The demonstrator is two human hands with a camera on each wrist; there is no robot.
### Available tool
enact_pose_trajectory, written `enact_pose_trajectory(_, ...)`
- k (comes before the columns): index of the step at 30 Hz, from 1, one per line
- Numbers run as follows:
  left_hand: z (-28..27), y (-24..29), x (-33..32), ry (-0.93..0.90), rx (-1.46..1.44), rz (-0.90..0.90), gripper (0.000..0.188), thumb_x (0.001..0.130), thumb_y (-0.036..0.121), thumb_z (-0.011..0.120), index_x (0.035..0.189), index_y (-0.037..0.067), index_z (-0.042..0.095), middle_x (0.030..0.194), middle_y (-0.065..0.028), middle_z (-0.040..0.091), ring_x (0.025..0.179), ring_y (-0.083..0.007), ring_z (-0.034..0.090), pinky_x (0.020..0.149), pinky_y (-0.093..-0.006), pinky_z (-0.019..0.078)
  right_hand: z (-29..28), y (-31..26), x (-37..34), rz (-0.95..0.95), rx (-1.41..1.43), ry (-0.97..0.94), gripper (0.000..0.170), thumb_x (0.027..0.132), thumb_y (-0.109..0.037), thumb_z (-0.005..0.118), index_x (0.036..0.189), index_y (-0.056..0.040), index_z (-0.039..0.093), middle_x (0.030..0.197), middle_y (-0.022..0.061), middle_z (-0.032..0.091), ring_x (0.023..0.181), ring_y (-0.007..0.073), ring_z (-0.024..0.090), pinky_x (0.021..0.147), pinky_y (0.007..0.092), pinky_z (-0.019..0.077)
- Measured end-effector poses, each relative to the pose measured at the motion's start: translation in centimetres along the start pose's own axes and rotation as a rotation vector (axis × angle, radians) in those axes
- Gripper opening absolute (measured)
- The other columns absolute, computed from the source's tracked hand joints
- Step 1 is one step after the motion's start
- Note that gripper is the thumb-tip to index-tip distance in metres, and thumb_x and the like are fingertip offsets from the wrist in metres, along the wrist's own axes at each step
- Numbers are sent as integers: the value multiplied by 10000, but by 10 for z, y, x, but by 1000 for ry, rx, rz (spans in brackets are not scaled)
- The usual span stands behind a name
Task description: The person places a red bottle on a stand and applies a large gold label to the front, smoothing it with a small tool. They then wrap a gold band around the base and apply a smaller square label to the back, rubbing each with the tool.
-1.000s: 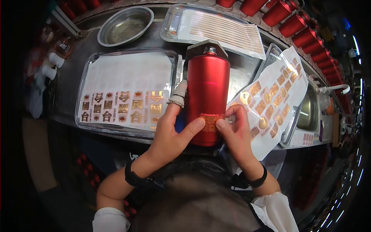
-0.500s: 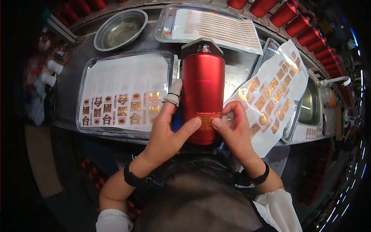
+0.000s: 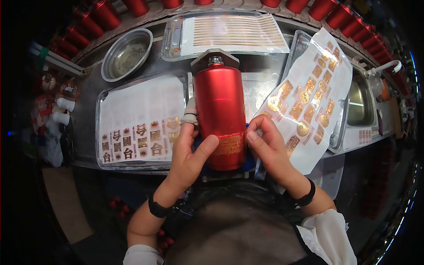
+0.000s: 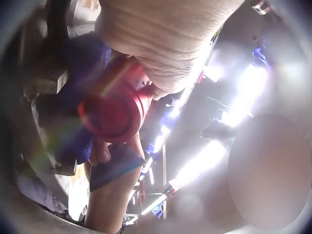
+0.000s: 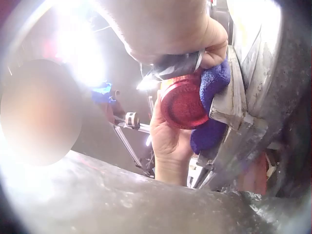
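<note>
A red bottle (image 3: 218,101) with a clear neck lies on a stand, its base toward the person. A gold label (image 3: 229,144) sits on its lower front. My left hand (image 3: 187,152) grips the bottle's left side, thumb beside the label, a pale cover on one finger. At the bottle's lower right, my right hand (image 3: 270,148) has thumb and index finger close together by the label's right edge. It holds a dark flat piece (image 4: 117,165) like a scraper blade, mostly hidden in the head view. Blue cloth (image 5: 214,83) pads the stand under the bottle.
Left is a tray (image 3: 100,99) with a sheet of gold characters (image 3: 141,141). Another gold-printed sheet (image 3: 304,106) lies right. Behind are a metal bowl (image 3: 126,55), a tray of striped sheet (image 3: 234,33) and red bottles (image 3: 105,17). A water basin (image 3: 360,104) stands far right.
Both thumbs have come off the gold label, the right one to the label's right edge, so more of it shows. The head view has shifted; the bottle appears further left.
</note>
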State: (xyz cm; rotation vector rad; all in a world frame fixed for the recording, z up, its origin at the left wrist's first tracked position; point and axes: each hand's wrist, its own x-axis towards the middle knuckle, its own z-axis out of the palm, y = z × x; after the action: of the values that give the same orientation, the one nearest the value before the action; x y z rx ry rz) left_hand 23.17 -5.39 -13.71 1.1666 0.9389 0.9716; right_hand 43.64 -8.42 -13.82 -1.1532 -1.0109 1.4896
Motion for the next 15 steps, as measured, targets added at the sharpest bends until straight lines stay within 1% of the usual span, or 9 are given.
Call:
enact_pose_trajectory(1,2,0,0,11,30,17,626,962,246,672,1436,-58,397,1316,-151,578,1191,-199,561,1049,-346,415,1,0,0,21,67,2,197,1005,-190,640,1030,-83,476,850,-61,479,678,-35,387,602,141,331)
enact_pose_trajectory(2,4,0,0,21,58,34,606,963,247,672,1420,-55,413,1311,-151,581,1187,-199,564,1046,-346,417,2,1,0,16,71,5,207,1000,-192,649,1026,-84,475,853,-61,482,682,-34,390,600,143,338)
enact_pose_trajectory(5,0,-1,-2,-1,41,-57,557,961,242,676,1379,-42,445,1293,-148,590,1185,-197,564,1041,-346,420,4,5,0,0,77,16,234,982,-192,679,1017,-85,473,865,-63,489,690,-31,398,590,146,352)
enact_pose_trajectory(8,1,-3,-2,5,39,-26,513,962,237,673,1348,-32,466,1279,-148,597,1189,-194,560,1040,-344,418,3,5,1,-5,37,18,253,962,-174,701,1017,-86,470,880,-61,497,696,-31,409,584,147,353)
enact_pose_trajectory(10,4,0,-1,16,34,-7,507,964,231,670,1348,-31,467,1280,-147,597,1188,-193,561,1039,-344,419,-3,7,1,11,-47,2,257,953,-156,705,1023,-85,468,892,-57,503,705,-30,425,593,149,362)
enact_pose_trajectory(13,6,1,-1,28,17,4,513,965,232,667,1356,-31,463,1287,-147,593,1195,-191,557,1043,-345,415,-6,9,2,32,-77,15,316,914,-151,746,1044,-86,465,891,-52,505,715,-24,436,603,158,375)
enact_pose_trajectory(15,5,1,-2,18,17,-16,532,965,236,667,1371,-32,453,1299,-147,586,1205,-193,550,1051,-347,409,-2,-1,-3,50,-50,-14,352,894,-159,767,1057,-86,464,890,-51,501,713,-19,431,606,163,378)
